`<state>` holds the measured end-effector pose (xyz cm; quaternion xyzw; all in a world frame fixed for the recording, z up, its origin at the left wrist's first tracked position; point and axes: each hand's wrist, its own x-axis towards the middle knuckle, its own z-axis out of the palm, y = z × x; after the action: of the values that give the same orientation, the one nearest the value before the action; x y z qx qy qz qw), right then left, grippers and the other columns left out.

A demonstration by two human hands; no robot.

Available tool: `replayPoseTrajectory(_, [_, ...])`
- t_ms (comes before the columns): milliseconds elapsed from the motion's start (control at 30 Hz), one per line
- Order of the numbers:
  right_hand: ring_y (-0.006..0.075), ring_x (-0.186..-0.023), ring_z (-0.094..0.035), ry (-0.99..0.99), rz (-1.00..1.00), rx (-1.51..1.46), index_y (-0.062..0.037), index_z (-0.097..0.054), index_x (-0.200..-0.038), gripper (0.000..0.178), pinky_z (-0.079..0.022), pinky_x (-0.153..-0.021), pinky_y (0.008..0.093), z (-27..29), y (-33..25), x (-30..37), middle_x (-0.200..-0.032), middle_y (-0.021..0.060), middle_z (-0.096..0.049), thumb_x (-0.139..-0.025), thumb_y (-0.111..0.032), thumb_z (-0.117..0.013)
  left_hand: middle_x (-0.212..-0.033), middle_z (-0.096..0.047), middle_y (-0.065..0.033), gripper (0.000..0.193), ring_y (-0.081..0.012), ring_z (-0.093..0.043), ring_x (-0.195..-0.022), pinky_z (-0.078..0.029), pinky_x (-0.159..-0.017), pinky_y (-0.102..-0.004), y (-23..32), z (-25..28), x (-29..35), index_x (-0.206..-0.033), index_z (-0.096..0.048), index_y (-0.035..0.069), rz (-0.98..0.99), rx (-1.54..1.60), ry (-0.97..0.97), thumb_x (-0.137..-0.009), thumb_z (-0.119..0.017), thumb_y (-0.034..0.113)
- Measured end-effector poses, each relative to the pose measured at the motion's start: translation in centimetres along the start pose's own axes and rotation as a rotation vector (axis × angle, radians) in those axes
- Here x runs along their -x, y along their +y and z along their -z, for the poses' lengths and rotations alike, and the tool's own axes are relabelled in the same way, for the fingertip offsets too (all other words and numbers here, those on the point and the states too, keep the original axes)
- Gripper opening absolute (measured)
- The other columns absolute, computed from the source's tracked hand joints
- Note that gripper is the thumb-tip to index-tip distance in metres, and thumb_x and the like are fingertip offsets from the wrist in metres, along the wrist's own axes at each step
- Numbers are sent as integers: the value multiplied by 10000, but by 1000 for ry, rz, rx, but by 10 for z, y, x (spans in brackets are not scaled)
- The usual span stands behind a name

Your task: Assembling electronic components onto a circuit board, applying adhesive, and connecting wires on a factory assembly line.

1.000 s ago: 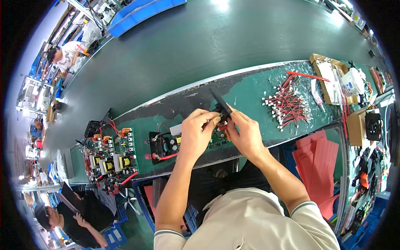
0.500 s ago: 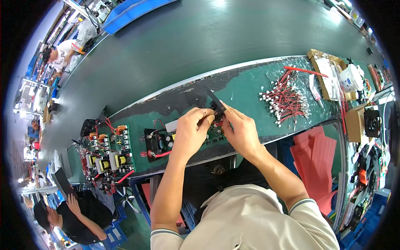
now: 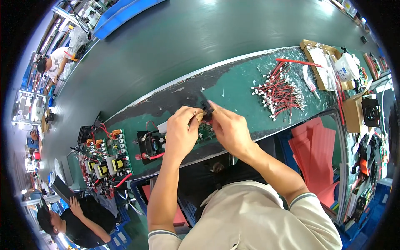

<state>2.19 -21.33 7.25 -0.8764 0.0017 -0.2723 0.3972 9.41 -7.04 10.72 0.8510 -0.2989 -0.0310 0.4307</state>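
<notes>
Both my hands meet over the near part of the green bench (image 3: 235,89). A small black part (image 3: 207,109) with a flat, plate-like end sits between them, its exact kind unclear. My left hand (image 3: 183,128) pinches its left side with thumb and fingertips. On the other side, the fingers of my right hand (image 3: 230,126) close round it. Below lies a green circuit board (image 3: 206,132), partly covered by my hands. A black fan (image 3: 154,145) and a thick red lead (image 3: 156,156) show at its left.
Several populated circuit boards (image 3: 110,156) stand at the bench's left end. Red-and-black wire leads (image 3: 281,93) with white connectors lie heaped to the right, near a cardboard tray (image 3: 310,52). Red sheets (image 3: 312,154) hang below. A co-worker (image 3: 85,218) holds a dark panel at lower left.
The view has shifted slightly, so the bench items appear a little further left. Both hands keep hold of the black part, whose plate-like end now shows less.
</notes>
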Motion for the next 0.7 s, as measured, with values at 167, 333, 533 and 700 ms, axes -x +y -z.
replayPoseTrajectory(167, [388, -739, -635, -30, 16, -65, 24, -603, -1013, 242, -530, -638, 407, 1, 4, 1, -1052, 212, -658, -776, 69, -592, -876, -654, -106, 133, -183, -645, -715, -507, -658, -287, -7, -1, -3, -994, -670, -37, -18, 45, -12, -870, -622, -30])
replayPoseTrajectory(333, [256, -827, -704, -60, -269, -126, -18, -578, -1259, 381, -539, -718, 336, 8, 18, -4, -981, 193, -687, -882, 33, -591, -978, -627, -101, 189, -175, -629, -801, -500, -705, -281, 2, 4, -5, -1059, -685, -8, -9, 21, -13, -880, -627, -24])
replayPoseTrajectory(533, [324, -1184, -578, -105, -268, -229, -66, -440, -1406, 647, -481, -963, 383, 41, 11, -9, -1361, 202, -523, -822, -8, -710, -926, -647, -89, 222, -172, -647, -781, -508, -671, -268, 9, 9, 8, -1081, -701, -1, 10, 113, -14, -867, -650, -31])
replayPoseTrajectory(700, [383, -1297, -448, -121, 141, -33, -57, -672, -1025, 263, -391, -1044, 441, 40, -10, -20, -1419, 193, -440, -776, -51, -758, -890, -653, -94, 223, -167, -628, -738, -499, -658, -269, 7, 11, 12, -1072, -706, -3, 9, 172, -135, -853, -670, -23])
